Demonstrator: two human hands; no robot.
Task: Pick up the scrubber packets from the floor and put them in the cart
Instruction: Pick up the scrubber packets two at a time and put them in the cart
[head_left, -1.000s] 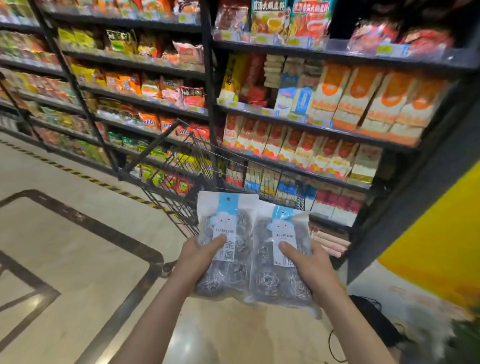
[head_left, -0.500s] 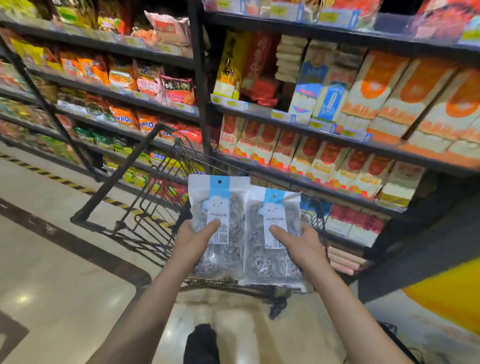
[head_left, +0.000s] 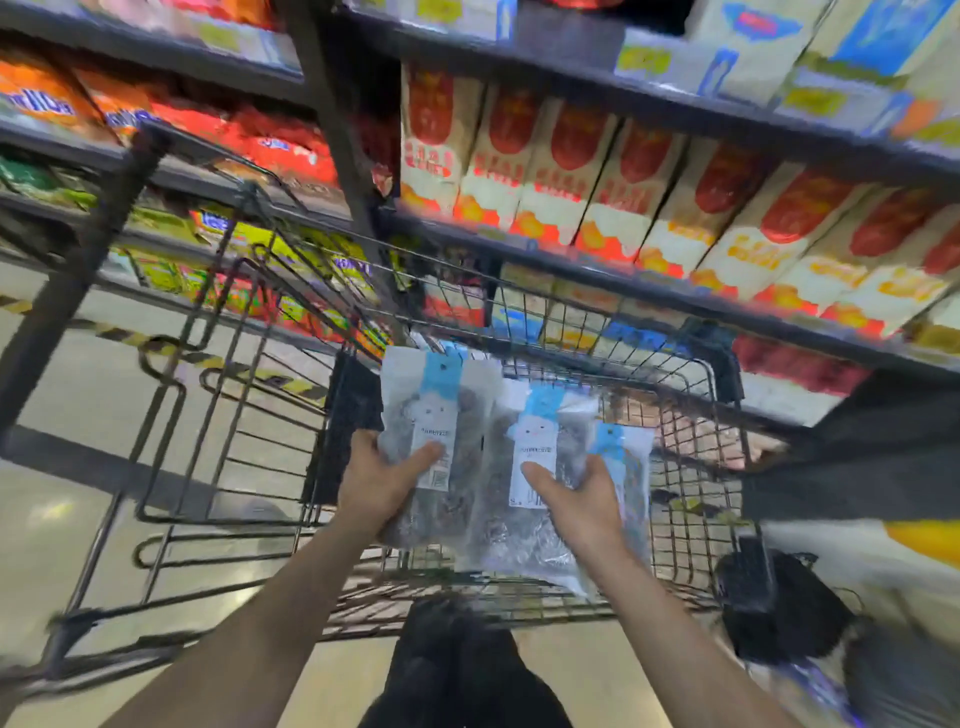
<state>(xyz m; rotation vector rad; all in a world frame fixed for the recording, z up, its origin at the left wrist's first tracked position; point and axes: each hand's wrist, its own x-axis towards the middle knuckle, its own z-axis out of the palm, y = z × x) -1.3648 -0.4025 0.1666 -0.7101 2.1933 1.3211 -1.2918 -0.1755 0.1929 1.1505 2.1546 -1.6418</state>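
packets (head_left: 441, 447) held over cart (head_left: 691, 457) basket, third blue-topped one behind right pair | left grip (head_left: 382, 480) pinching left packet, thumb on label | right grip (head_left: 582, 499) pinching right packets | basket contents blurred, cannot tell | shelves (head_left: 623, 260) of boxes behind | since earlier: packets moved forward over basket, view closer, cart nearer.

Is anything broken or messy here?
Nothing looks broken or spilled. The left hand and right hand hold sealed scrubber packets over the cart. The picture is just blurry.
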